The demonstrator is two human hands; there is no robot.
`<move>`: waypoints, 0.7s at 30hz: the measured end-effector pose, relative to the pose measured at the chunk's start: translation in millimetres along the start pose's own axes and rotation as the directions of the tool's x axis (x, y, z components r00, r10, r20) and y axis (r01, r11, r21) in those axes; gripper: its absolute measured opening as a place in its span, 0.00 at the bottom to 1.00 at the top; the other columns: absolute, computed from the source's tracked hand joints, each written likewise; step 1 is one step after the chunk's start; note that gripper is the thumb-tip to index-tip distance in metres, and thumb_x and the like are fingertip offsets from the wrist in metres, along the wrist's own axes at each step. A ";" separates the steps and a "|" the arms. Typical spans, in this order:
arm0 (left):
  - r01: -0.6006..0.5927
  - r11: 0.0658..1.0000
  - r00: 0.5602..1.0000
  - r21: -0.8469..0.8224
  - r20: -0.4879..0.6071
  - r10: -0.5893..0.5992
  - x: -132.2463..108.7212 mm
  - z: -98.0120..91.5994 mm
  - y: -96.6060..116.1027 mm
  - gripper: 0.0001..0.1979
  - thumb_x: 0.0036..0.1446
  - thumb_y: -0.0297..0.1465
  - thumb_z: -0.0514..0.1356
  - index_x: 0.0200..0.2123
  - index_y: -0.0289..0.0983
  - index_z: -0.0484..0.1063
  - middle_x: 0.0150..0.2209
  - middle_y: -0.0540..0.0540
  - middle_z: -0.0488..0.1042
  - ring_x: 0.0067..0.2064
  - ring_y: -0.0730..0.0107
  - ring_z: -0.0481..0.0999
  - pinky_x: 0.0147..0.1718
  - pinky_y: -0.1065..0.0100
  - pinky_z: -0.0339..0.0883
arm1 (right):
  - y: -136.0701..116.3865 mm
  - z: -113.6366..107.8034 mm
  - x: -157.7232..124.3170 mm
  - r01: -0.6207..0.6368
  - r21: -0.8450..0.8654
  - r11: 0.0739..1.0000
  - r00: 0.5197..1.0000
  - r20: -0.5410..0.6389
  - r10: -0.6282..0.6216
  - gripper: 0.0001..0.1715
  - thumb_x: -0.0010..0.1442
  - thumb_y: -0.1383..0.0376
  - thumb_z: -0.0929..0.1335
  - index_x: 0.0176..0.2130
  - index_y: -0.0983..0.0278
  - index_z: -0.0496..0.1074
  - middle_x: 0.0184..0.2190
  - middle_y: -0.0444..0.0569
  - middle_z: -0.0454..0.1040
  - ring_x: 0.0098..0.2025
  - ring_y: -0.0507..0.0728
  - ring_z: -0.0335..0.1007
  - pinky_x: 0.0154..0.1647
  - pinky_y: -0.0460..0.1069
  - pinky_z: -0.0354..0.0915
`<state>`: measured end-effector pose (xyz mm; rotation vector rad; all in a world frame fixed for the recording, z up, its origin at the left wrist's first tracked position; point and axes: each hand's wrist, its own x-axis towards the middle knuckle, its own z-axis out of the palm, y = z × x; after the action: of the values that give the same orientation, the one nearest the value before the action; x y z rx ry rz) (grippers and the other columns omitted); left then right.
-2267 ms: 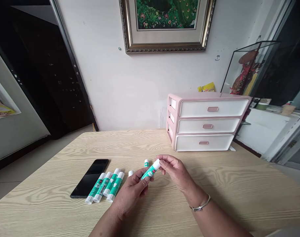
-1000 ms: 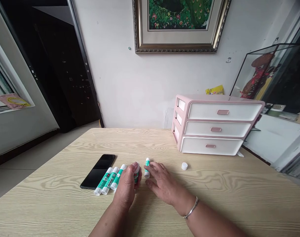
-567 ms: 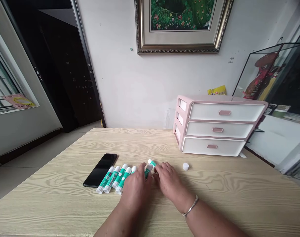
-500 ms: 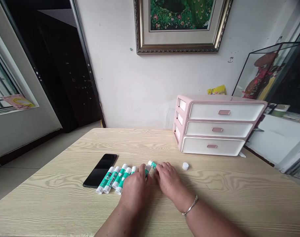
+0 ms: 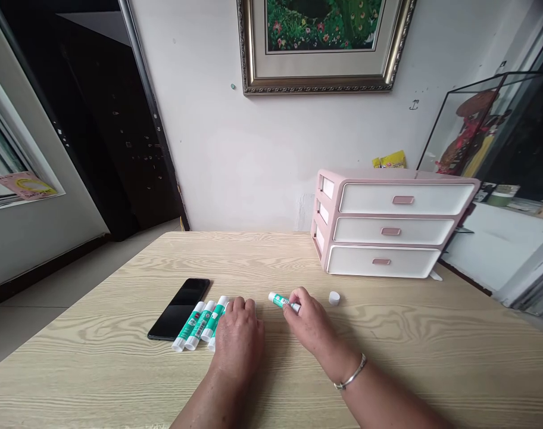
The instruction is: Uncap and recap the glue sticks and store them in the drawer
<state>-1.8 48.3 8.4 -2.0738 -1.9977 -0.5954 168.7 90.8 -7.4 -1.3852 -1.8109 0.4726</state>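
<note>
My right hand [image 5: 311, 316] pinches a green-and-white glue stick [image 5: 278, 299], which lies slanted with its white end pointing to the far left. My left hand [image 5: 240, 333] is closed over the right end of a row of similar glue sticks, its fingers curled on them and hiding most of those underneath. To its left, several glue sticks [image 5: 201, 326] lie side by side on the wooden table [image 5: 365, 369]. A small round white cap [image 5: 334, 298] sits apart, to the right of my right hand.
A black phone [image 5: 178, 310] lies just left of the row of glue sticks. Toward the back right stands a pink-and-white drawer unit [image 5: 390, 231] with a yellow packet [image 5: 390, 159] on top. The table's far edge meets the wall [image 5: 236, 173].
My right hand has drawn its glue stick a little right, away from my left hand, and more of the stick shows. My left hand has shifted slightly left, over the row.
</note>
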 end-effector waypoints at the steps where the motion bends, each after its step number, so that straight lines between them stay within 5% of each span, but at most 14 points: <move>1: -0.017 1.000 0.999 -0.027 -0.033 0.016 -0.2 1.1 -0.3 0.09 0.55 0.21 0.55 0.37 0.36 0.72 0.39 0.40 0.74 0.44 0.56 0.72 0.44 0.59 0.64 | -1.1 -0.6 -0.1 0.000 0.060 0.998 1.000 0.002 -0.001 0.03 0.62 0.63 0.64 0.35 0.59 0.63 0.24 0.41 0.68 0.27 0.54 0.63 0.28 0.48 0.54; 6: -0.194 0.946 0.971 -0.261 -0.185 0.149 -5.0 2.6 3.2 0.10 0.58 0.25 0.56 0.42 0.38 0.72 0.42 0.41 0.75 0.45 0.56 0.73 0.44 0.58 0.67 | -3.4 0.5 -1.8 0.006 0.424 0.906 0.999 0.038 -0.025 0.09 0.64 0.58 0.66 0.36 0.59 0.63 0.24 0.39 0.64 0.25 0.52 0.57 0.27 0.47 0.55; 10: -0.230 0.921 0.946 -0.314 -0.294 0.136 -7.4 2.2 6.0 0.15 0.61 0.26 0.56 0.51 0.37 0.70 0.50 0.38 0.73 0.53 0.53 0.71 0.52 0.54 0.65 | -5.3 -0.9 -3.1 0.013 0.541 0.841 0.995 0.074 -0.063 0.10 0.64 0.57 0.67 0.36 0.60 0.64 0.25 0.38 0.63 0.26 0.50 0.55 0.29 0.46 0.56; 13: -0.262 0.882 0.960 -0.391 -0.199 0.197 -6.2 4.5 6.9 0.17 0.63 0.28 0.57 0.55 0.39 0.69 0.53 0.37 0.73 0.55 0.52 0.71 0.55 0.52 0.63 | -10.4 -4.9 -5.5 0.018 0.535 0.845 0.989 0.114 -0.093 0.10 0.63 0.57 0.68 0.36 0.61 0.67 0.26 0.39 0.64 0.27 0.51 0.57 0.29 0.46 0.57; 17: -0.203 0.754 0.963 -0.624 0.009 0.268 -5.0 3.6 9.5 0.16 0.67 0.33 0.53 0.57 0.42 0.69 0.48 0.40 0.77 0.47 0.56 0.76 0.46 0.59 0.67 | -11.8 -10.7 -7.0 0.066 0.493 0.867 0.978 0.142 -0.155 0.11 0.65 0.55 0.66 0.38 0.61 0.69 0.29 0.42 0.70 0.30 0.52 0.62 0.31 0.47 0.61; 21: -0.040 0.628 0.968 -0.777 0.125 0.217 -5.5 -4.4 11.0 0.15 0.67 0.36 0.54 0.53 0.41 0.70 0.44 0.43 0.77 0.45 0.59 0.75 0.44 0.62 0.65 | 6.1 -23.9 2.1 0.147 0.214 0.966 0.989 -0.033 -0.143 0.11 0.67 0.57 0.64 0.42 0.60 0.72 0.36 0.49 0.76 0.37 0.57 0.70 0.39 0.50 0.65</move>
<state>8.4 40.8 11.5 -2.8243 -1.8308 -1.4791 190.7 90.8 3.8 -1.0980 -1.7744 0.5600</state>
